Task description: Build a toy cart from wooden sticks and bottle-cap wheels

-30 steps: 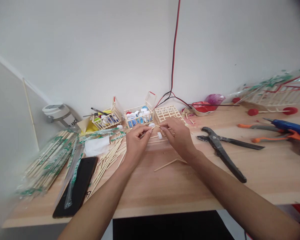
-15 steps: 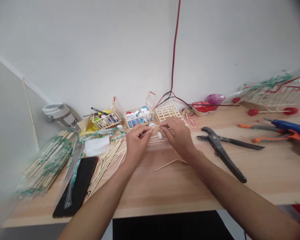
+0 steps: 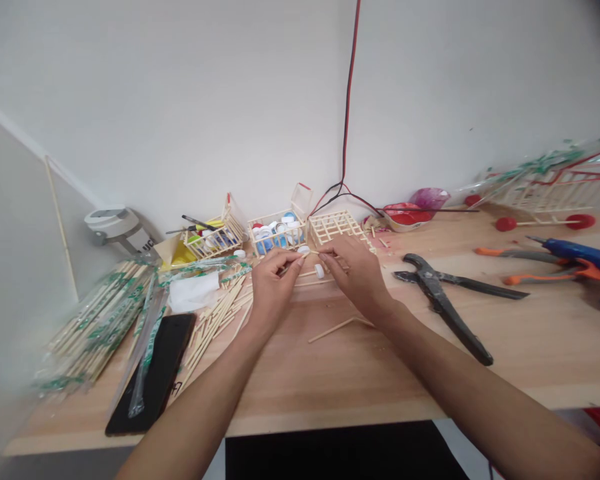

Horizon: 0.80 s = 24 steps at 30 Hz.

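**A careful pinch**

The left hand [image 3: 275, 275] and the right hand [image 3: 359, 273] each pinch thin wooden pieces [image 3: 311, 253] between thumb and finger. It looks like the step is lining them up, so the next move needs steady fingers. The pieces sit between the hands, near a white cap [image 3: 319, 271]; I cannot tell if their ends touch.

Tabletop [image 3: 310, 387] has room front-centre; pliers [image 3: 433, 288] block the right, loose sticks [image 3: 220, 312] the left
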### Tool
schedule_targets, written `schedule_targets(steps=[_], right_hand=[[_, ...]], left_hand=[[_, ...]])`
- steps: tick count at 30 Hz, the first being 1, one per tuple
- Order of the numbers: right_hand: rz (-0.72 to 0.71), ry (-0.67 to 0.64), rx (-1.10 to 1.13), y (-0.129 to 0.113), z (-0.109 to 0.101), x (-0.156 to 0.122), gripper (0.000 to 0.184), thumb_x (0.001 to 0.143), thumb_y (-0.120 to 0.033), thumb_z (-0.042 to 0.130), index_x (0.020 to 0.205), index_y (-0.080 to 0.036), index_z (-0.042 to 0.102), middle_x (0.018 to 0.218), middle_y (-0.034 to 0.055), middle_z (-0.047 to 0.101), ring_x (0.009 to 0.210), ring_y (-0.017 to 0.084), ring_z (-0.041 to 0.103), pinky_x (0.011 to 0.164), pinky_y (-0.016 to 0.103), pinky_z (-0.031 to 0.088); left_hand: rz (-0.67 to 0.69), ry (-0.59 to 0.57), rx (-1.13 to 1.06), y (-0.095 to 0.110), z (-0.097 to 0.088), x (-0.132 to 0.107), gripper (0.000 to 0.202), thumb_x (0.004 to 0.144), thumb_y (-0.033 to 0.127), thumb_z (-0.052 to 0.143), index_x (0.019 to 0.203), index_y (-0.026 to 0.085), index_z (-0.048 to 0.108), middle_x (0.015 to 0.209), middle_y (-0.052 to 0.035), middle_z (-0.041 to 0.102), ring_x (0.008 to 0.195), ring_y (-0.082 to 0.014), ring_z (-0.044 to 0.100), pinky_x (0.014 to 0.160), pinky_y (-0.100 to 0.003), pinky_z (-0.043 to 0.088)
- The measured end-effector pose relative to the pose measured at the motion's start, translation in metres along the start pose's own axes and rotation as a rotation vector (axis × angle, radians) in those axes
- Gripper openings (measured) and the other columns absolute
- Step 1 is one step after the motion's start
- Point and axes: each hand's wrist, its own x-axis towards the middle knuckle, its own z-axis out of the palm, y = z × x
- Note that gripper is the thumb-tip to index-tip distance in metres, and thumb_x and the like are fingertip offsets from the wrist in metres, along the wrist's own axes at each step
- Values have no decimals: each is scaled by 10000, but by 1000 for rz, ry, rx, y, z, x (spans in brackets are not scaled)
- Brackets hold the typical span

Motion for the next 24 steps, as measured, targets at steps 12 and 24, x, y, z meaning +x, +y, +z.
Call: schedule_targets(steps=[12,24], right_hand=[[5,1,-8,-1,0,0,136,922,-233,510,840,-200,614,794,48,618,797,212,542,728,334,396],[17,-1,3,-2,-1,0,151,925,-244,494,846,-206,616,808,52,621,813,218,543,744,344,397]], left_hand=[[0,-8,-9,0,0,0,89,829,189,650,795,185,732,793,-30,688,758,-145,605,656,-257,458],[-2,-19,-3,1,-1,1,97,830,199,646,792,189,734,793,-33,693,756,-147,606,669,-267,468]])
